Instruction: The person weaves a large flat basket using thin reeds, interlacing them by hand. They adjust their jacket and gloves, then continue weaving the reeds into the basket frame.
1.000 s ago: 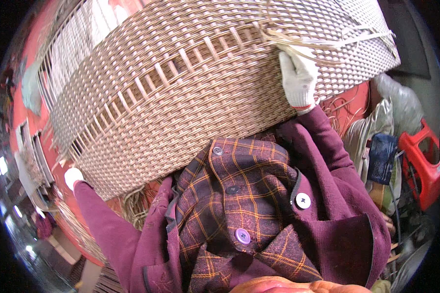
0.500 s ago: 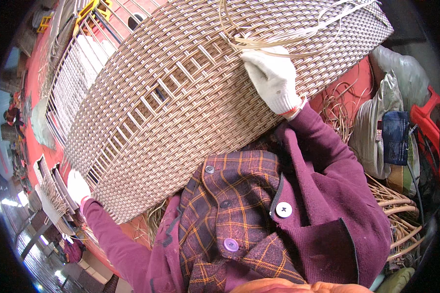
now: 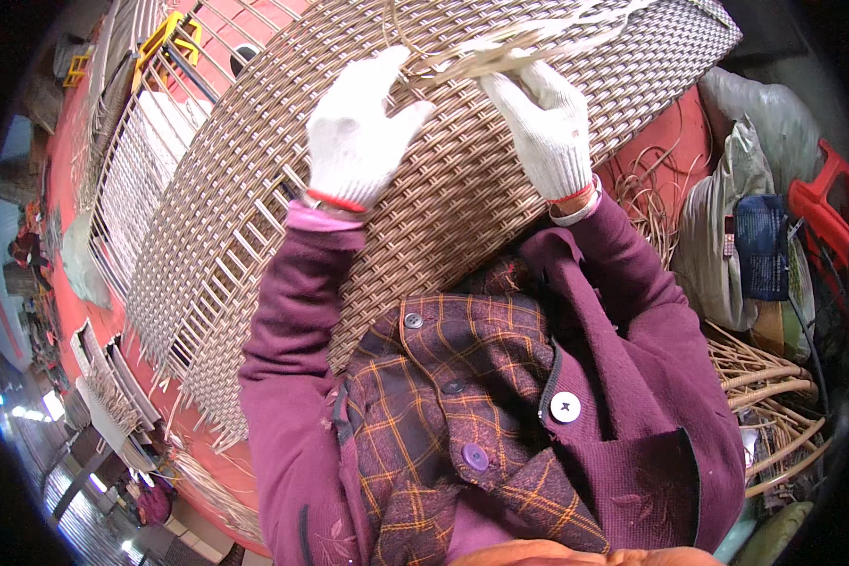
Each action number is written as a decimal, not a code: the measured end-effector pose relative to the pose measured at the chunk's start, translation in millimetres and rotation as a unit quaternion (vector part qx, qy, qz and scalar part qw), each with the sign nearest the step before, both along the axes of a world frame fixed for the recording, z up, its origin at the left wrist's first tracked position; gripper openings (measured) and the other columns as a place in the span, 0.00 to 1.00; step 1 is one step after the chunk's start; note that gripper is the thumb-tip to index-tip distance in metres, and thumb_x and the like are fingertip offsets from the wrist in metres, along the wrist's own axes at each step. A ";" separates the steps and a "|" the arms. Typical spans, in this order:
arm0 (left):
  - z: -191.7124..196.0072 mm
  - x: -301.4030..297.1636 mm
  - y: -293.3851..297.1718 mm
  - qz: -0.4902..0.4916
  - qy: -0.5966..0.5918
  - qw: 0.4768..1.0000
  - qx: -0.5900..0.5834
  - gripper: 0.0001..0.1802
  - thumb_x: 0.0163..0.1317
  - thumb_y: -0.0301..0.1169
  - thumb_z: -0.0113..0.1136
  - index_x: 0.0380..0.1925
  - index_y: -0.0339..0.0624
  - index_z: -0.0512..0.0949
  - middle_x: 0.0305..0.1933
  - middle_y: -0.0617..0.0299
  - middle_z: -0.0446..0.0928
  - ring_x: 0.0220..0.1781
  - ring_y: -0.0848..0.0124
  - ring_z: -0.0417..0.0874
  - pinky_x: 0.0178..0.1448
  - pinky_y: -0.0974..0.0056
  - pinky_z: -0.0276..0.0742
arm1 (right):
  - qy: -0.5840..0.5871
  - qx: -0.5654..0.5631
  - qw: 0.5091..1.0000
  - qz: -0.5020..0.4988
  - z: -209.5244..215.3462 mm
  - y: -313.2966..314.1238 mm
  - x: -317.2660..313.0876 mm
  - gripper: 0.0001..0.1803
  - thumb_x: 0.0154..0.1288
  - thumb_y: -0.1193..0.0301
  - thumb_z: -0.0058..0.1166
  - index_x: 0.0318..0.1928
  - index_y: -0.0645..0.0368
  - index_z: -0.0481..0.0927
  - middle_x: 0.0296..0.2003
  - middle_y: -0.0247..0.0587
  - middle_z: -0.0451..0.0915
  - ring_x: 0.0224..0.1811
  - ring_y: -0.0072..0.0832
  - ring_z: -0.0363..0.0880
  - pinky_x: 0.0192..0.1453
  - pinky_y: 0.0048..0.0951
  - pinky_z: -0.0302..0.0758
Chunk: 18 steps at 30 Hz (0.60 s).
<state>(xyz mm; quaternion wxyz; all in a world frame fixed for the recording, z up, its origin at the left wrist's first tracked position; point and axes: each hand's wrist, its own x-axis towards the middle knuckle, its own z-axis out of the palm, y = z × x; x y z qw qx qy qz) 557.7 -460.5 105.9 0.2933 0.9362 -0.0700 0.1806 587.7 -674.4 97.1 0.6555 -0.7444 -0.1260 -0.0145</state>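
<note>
A large curved panel of brown woven wicker (image 3: 443,212) lies before me, with a band of bare ribs (image 3: 241,250) crossing its weave at the left. My right hand (image 3: 549,127), in a white knitted glove, pinches a bundle of pale flat weaving strands (image 3: 500,61) over the panel's upper part. Beside the near end of that bundle is my left hand (image 3: 357,132), also gloved. Its thumb stands apart from the fingers, and the fingertips reach the panel close to a loop of strand.
Wrapped grey-white bags (image 3: 726,203) and a red plastic frame (image 3: 825,203) stand at the right. Coiled cane (image 3: 774,387) sits below them. Another ribbed frame with white weave (image 3: 146,160) lies at the upper left, near a yellow frame (image 3: 165,42). Loose strands litter the red surface (image 3: 665,141).
My left hand has moved from the panel's lower left edge up to its upper middle, beside the right. The right hand has shifted slightly, still with the strands.
</note>
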 end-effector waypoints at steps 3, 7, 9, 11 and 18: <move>-8.4 22.5 -18.3 -0.006 -0.060 0.997 -0.040 0.25 0.62 0.40 0.76 0.56 0.41 0.86 0.49 0.55 0.87 0.45 0.61 0.89 0.50 0.59 0.84 | -0.057 0.047 0.997 0.038 8.3 0.8 6.7 0.14 0.75 0.74 0.62 0.57 0.65 0.87 0.46 0.37 0.89 0.47 0.19 0.86 0.55 0.24 0.82; -18.2 31.9 -15.4 0.055 0.024 0.968 -0.244 0.15 0.68 0.36 0.74 0.47 0.36 0.89 0.38 0.61 0.88 0.36 0.73 0.85 0.43 0.66 0.81 | -0.105 0.044 0.993 0.009 5.3 -1.9 14.4 0.13 0.75 0.74 0.64 0.56 0.63 0.87 0.46 0.38 0.89 0.49 0.20 0.87 0.57 0.25 0.83; -21.5 31.1 -11.1 0.093 0.045 0.920 -0.378 0.12 0.72 0.32 0.71 0.43 0.32 0.89 0.31 0.68 0.85 0.34 0.82 0.80 0.41 0.71 0.77 | -0.115 0.071 0.991 -0.010 -3.5 -3.0 14.9 0.12 0.74 0.75 0.66 0.55 0.62 0.89 0.47 0.40 0.90 0.49 0.23 0.89 0.56 0.28 0.84; -23.4 30.1 -8.7 0.093 0.028 0.931 -0.351 0.12 0.72 0.33 0.71 0.42 0.32 0.89 0.31 0.69 0.84 0.33 0.83 0.79 0.40 0.72 0.75 | -0.100 0.032 0.994 -0.028 -14.2 -4.5 11.8 0.12 0.73 0.75 0.66 0.54 0.61 0.89 0.46 0.41 0.90 0.49 0.26 0.89 0.56 0.28 0.84; -21.6 30.0 -7.4 0.102 0.032 0.904 -0.414 0.12 0.73 0.34 0.70 0.44 0.34 0.89 0.30 0.69 0.85 0.31 0.83 0.79 0.35 0.73 0.71 | -0.308 -0.195 0.931 -0.017 -37.5 8.7 18.7 0.09 0.65 0.73 0.65 0.46 0.54 0.90 0.36 0.41 0.87 0.39 0.42 0.86 0.47 0.41 0.82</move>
